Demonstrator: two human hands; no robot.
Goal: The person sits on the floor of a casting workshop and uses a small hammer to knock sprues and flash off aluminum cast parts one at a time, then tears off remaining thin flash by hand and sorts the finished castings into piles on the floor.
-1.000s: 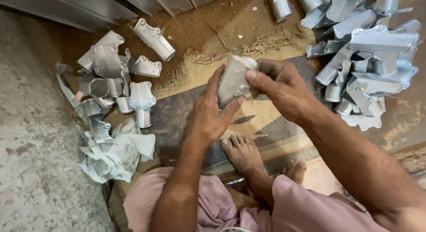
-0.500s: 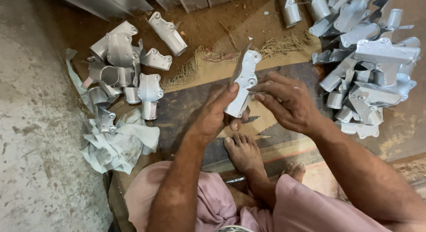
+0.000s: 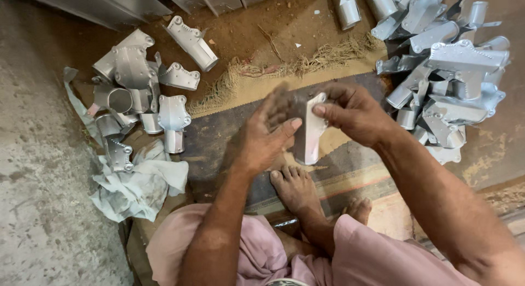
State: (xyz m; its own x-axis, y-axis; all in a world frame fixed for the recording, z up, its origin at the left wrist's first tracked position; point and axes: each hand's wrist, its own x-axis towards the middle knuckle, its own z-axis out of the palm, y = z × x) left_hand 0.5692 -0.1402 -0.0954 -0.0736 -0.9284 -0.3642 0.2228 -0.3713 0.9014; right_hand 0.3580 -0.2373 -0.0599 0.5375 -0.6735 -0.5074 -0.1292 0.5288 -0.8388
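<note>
Both hands clamp one dull silver cast-metal bracket (image 3: 310, 134): left hand (image 3: 266, 134) cupping, right hand (image 3: 350, 112) pinching top; long axis near-vertical; grey castings pile (image 3: 448, 73) right

Matt grey metal casting (image 3: 309, 130), frayed woven mat (image 3: 339, 56)

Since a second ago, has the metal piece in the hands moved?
Yes. The metal piece has dropped toward the bare foot and away from the mat's frayed fringe, and now stands more upright between both hands.
</note>
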